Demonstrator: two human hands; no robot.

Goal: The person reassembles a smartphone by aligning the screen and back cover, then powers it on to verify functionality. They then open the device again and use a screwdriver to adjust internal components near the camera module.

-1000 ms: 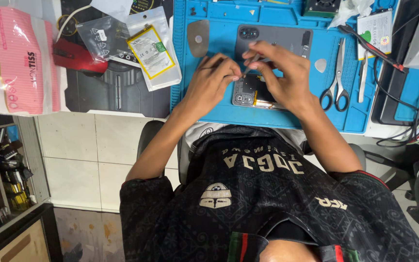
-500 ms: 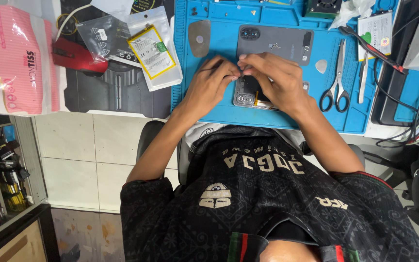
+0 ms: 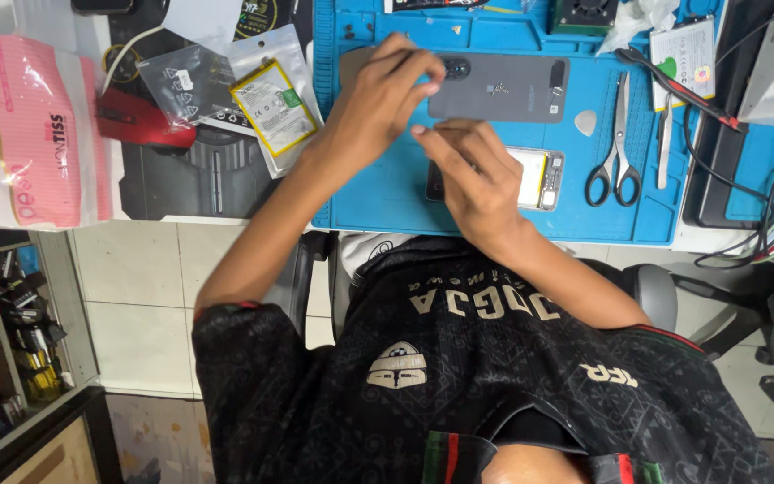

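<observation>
My left hand point(image 3: 382, 99) reaches to the far part of the blue work mat point(image 3: 378, 202). Its fingertips pinch the camera end of a grey phone back cover point(image 3: 508, 88) that lies flat there. My right hand point(image 3: 472, 179) lies nearer to me on the left half of an opened phone point(image 3: 539, 177), whose pale battery shows at its right end. The right fingers are bent and drawn together, pointing left. What they hold is hidden. A grey flat tool point(image 3: 349, 61) peeks out from under my left hand.
Scissors point(image 3: 615, 170), tweezers point(image 3: 665, 134) and a white pick point(image 3: 587, 123) lie on the mat's right side. Left of the mat are a bagged battery point(image 3: 275, 103), a red mouse point(image 3: 141, 121) and a pink tissue pack point(image 3: 24, 134). Cables point(image 3: 763, 229) trail at the right.
Both hands were together over the opened phone. My left hand has since moved away from me to the grey back cover, and the phone's battery end is now uncovered.
</observation>
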